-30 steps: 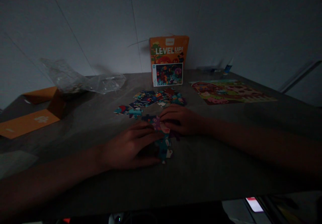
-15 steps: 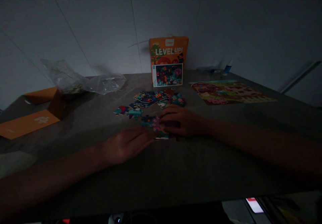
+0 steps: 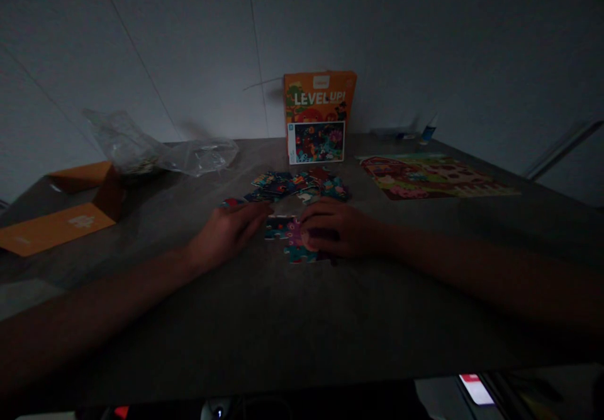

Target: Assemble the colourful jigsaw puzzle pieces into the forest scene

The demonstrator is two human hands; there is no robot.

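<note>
My right hand rests with curled fingers on the right side of a small joined section of jigsaw puzzle, purple, teal and dark blue. Its fingers and thumb grip the pieces there and hide part of them. Left of this section, my left hand reaches over the table, fingers drawn together at the near side of the loose pieces. Whatever lies under those fingertips is hidden. A red and blue puzzle piece shows just beyond the left knuckles. Behind both hands lies a pile of loose puzzle pieces.
An orange puzzle box stands at the back, a picture card leaning on it. At right lie a finished farm puzzle and a small bottle. At left are an open orange box and clear plastic bags.
My left hand has moved away from the joined section, up and left to the loose pieces, covering a teal one. My right hand stays on the section. The view has shifted slightly.
</note>
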